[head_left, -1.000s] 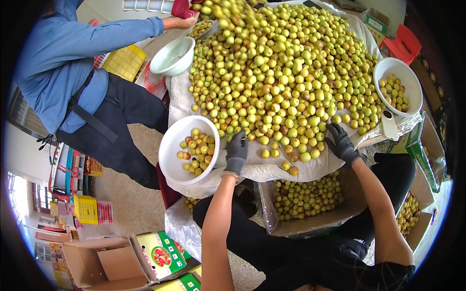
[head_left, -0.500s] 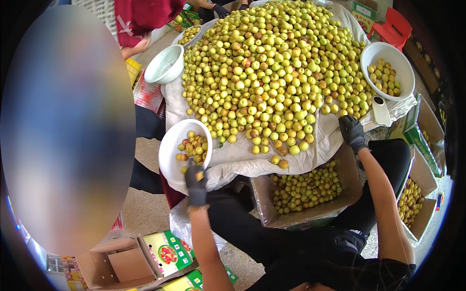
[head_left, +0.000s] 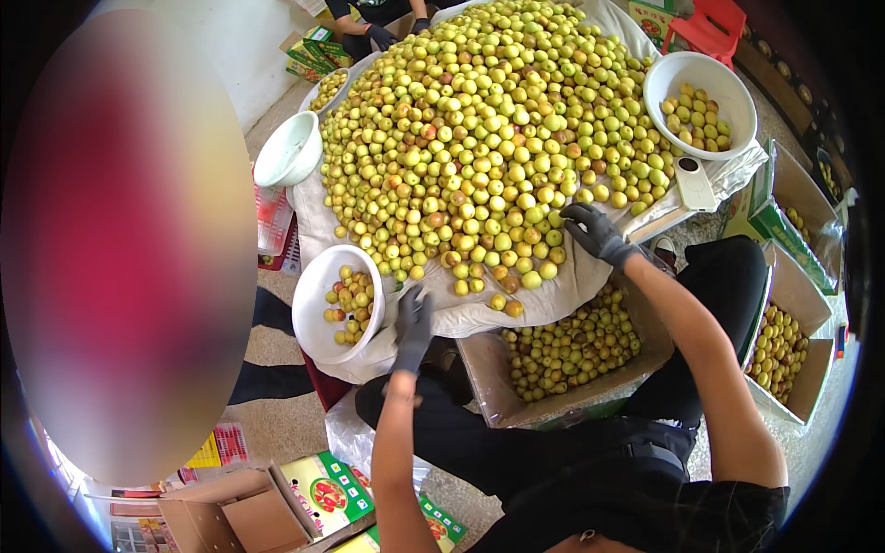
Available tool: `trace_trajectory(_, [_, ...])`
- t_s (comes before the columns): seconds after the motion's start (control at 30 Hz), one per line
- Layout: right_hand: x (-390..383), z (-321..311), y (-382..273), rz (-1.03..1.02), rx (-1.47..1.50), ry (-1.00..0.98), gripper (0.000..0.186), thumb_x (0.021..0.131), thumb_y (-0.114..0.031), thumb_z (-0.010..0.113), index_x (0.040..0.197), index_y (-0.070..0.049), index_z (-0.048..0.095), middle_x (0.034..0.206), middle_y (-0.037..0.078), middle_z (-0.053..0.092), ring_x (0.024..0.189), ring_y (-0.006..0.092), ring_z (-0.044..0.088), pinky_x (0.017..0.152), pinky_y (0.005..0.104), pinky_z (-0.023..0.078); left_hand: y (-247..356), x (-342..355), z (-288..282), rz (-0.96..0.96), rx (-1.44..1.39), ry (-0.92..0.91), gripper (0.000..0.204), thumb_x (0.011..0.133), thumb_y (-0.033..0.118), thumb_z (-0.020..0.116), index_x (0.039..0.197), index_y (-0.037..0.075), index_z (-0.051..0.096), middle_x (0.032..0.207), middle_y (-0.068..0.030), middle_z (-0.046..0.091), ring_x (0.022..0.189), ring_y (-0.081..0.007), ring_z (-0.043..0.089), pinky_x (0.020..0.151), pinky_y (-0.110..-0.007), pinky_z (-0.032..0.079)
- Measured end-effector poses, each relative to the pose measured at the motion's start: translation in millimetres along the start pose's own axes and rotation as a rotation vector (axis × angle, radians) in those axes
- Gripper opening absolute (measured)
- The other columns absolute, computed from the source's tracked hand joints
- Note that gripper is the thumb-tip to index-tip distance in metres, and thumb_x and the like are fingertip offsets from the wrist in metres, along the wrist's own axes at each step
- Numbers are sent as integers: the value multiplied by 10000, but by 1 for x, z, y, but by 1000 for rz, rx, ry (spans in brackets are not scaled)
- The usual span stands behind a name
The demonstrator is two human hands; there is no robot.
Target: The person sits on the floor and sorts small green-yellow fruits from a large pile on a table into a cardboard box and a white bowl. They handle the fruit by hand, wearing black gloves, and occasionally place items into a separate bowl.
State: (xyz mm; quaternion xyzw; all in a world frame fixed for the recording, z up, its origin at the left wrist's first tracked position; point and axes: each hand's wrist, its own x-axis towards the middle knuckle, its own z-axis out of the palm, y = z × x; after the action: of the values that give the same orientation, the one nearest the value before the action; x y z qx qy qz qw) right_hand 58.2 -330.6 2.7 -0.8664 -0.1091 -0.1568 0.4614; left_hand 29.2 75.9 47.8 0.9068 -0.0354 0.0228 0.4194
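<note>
Left hand (head_left: pixel 414 329), finger spread unclear, has white bowl (head_left: pixel 310 309) left of fingertips; right hand (head_left: pixel 599 236), fingers parted, has heaped fruit (head_left: pixel 487 147) beside them.

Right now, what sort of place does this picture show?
Probably a fruit-packing room, though I cannot be sure: a big heap of fruit lies on a cloth, bowls stand around it, and some open boxes hold more.

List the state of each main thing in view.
Left white bowl: partly filled with fruit
Right white bowl: partly filled with fruit
Pale green bowl: upright
Fruit pile: heaped on pale cloth
Left hand: gloved, beside left white bowl; grip unclear
Right hand: gloved, open at pile's edge
Centre box: open, holding fruit
Lower-left carton: open
</note>
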Motion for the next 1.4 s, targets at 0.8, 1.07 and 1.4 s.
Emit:
trace_trajectory(0.8, [26,40,11,136,-191,53,336,828,-321,622,1081,-103,590,1113,195,539,1025,394,507,896,444,423,-10,61,106,-115,-47,226,474,877,458,530,1206,117,538,1230,-191,497,1130,-359,467,915,-439,398])
trace_trajectory(1.07, [14,70,-17,48,-35,-59,469,808,-327,644,1219,-142,513,1083,146,584,1014,351,542,894,410,437,7,60,146,168,235,321,375,854,429,571,1114,162,611,1266,-175,468,1071,-387,465,885,-464,393])
trace_trajectory(1.4, [-12,42,-33,-129,293,-595,294,836,-282,651,1037,-68,650,1127,165,577,997,245,590,835,361,481,48,-22,134,359,-53,-254,360,843,303,633,1145,112,593,1232,-187,466,1160,-350,444,964,-412,380])
